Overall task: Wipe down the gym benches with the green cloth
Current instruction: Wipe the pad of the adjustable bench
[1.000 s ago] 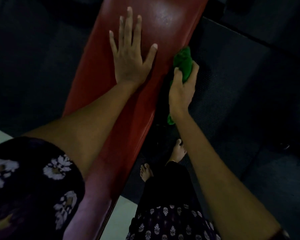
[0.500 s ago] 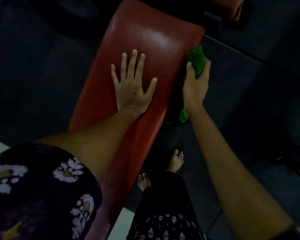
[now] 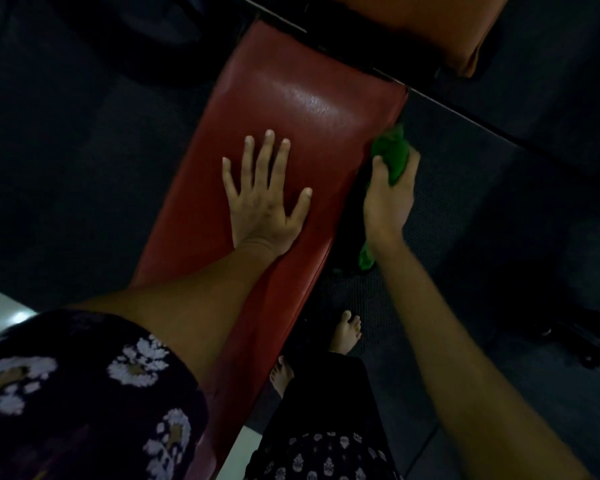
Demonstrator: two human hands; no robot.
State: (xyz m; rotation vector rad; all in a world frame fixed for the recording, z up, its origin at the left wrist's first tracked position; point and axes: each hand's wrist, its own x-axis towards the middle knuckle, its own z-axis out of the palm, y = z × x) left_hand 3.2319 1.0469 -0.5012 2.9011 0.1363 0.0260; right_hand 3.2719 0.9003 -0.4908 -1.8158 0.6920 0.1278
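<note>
L hand (image 3: pixel 262 206) is lying flat w/ fingers spread on the red bench (image 3: pixel 312 109), while R hand (image 3: pixel 388 202) is clutching the green cloth (image 3: pixel 392 152) against the bench's right edge.

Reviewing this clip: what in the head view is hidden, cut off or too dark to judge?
- Right fingers: wrapped behind the green cloth in the right hand.
- Bench side under the cloth: in shadow, so contact is unclear.
- Red bench near end: covered by the left forearm and patterned sleeve.
- Bench top beneath the flat left hand: covered.
- Orange pad: cut by the top edge.
- Floor: too dark for detail.
</note>
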